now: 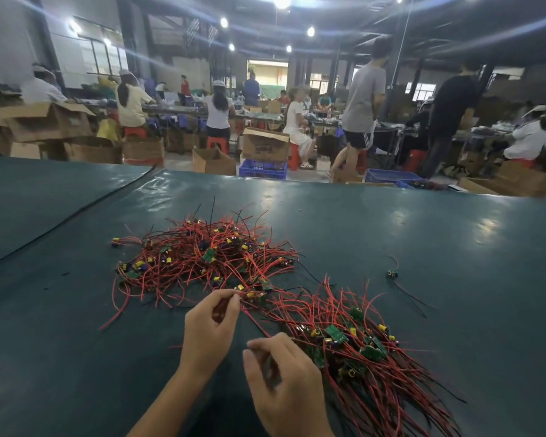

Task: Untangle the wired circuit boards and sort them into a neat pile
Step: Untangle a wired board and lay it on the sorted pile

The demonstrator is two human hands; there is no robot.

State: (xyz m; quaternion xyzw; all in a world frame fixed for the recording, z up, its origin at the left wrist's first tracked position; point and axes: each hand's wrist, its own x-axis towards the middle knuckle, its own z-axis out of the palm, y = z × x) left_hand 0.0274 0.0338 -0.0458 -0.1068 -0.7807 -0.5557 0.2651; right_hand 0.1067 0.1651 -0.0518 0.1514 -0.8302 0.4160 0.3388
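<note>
A tangled heap of small green circuit boards with red and black wires point(202, 257) lies in the middle of the dark green table point(391, 234). To its right, nearer me, a sorted pile of wired boards point(353, 342) has its wires fanned toward the lower right. My left hand point(207, 326) pinches a red wire at the tangled heap's near edge, beside a board point(256, 294). My right hand point(284, 386) sits curled at the sorted pile's left edge, its fingers pinched around thin wires; it is blurred.
One lone wired board point(393, 273) lies apart on the table to the right. A black cable point(76, 212) runs along a seam at the left. Beyond the far edge stand cardboard boxes point(265, 143), blue crates point(262, 168) and several seated and standing people.
</note>
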